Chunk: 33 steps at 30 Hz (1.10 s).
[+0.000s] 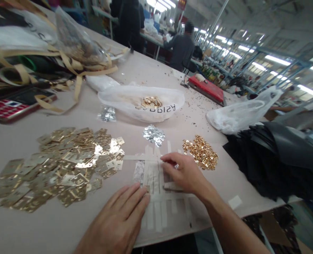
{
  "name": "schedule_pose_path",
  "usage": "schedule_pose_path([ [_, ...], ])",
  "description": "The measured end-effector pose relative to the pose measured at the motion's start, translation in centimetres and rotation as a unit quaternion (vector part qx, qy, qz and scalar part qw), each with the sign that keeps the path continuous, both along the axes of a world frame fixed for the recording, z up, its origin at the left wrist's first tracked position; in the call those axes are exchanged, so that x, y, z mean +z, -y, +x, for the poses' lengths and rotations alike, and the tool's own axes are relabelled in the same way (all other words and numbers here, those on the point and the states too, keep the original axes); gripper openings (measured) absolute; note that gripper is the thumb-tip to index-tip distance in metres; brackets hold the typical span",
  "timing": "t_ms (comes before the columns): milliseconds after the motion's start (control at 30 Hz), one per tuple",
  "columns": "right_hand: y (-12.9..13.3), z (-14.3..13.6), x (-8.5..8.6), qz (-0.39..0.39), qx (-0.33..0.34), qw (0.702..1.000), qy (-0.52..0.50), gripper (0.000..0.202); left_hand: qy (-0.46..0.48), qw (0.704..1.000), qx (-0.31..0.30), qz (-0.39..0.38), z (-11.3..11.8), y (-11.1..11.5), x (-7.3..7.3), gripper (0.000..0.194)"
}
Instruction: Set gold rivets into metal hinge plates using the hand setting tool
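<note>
My left hand [119, 218] lies palm down with its fingers stretched out at the left edge of the taped patch [153, 176], its fingertips by a small metal plate [147, 189]. My right hand [181, 171] is over the patch's right side, thumb and fingers bent together; what they pinch, if anything, is too small to make out. Under that hand a flat piece [172, 186] shows in part. Gold-coloured plates [66, 165] lie in a wide heap to the left. Silver discs [153, 134] sit beyond the tape, and small gold pieces [201, 152] lie to the right.
An open plastic bag [169, 100] with gold pieces stands behind the discs. Black sheets [272, 158] are stacked at the right, near a white bag [233, 116] and a red box [206, 90]. Straps and bags crowd the back left. A person [181, 49] sits farther off.
</note>
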State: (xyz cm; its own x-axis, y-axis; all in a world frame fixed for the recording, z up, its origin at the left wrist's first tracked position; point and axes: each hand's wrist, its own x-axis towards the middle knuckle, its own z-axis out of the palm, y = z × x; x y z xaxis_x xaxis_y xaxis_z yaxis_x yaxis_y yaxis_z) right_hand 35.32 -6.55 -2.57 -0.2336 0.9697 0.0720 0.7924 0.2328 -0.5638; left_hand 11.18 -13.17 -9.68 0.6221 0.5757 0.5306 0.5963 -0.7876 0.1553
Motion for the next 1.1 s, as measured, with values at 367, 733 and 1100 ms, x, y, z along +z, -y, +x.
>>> schedule_pose_path([
  [367,-8.3,0.3,-0.6,0.004,-0.007,0.981,0.195,0.02,0.054,0.998,-0.004,0.022,0.3,0.2,-3.0,0.043],
  [733,-8.9,-0.2,1.0,-0.018,0.042,0.973,0.226,0.02,0.026,1.0,-0.017,-0.002,0.1,-0.2,-0.6,0.038],
  [1100,-0.2,-2.8,2.7,-0.109,0.083,0.99,0.03,0.017,0.048,0.997,0.029,-0.056,1.1,0.7,1.7,0.036],
])
